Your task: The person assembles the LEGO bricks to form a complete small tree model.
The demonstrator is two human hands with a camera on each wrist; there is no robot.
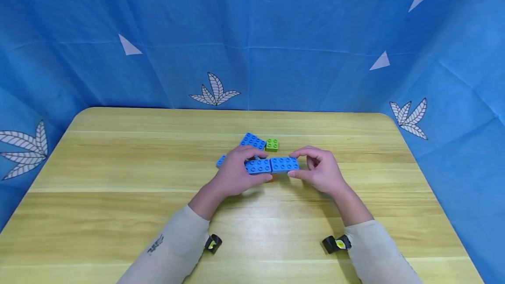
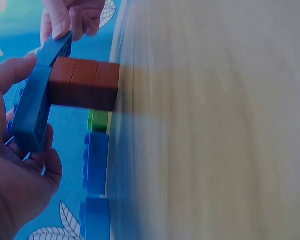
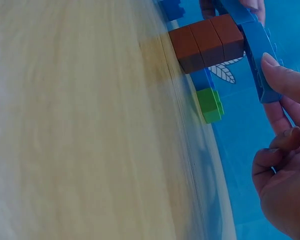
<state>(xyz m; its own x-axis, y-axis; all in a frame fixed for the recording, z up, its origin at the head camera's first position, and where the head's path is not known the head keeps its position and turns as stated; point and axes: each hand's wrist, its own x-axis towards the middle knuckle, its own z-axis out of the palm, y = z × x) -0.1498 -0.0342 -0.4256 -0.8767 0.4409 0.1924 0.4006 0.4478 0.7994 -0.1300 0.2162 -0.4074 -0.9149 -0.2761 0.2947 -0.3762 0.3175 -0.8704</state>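
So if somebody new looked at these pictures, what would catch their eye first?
Probably the two blue bricks set end to end over the table, the left hand holding one and the right hand pinching the other. They sit atop a column of three reddish-brown bricks, plainest in the wrist views. Behind them, a small lime-green brick stands out beside another blue brick.

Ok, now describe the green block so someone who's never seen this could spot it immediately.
Start at the wooden table and look toward its far edge, by the blue curtain. In the head view, just beyond the raised row of blue bricks and right of another blue block, sits the green block. It is the only green one, small and squarish, with four studs on top.
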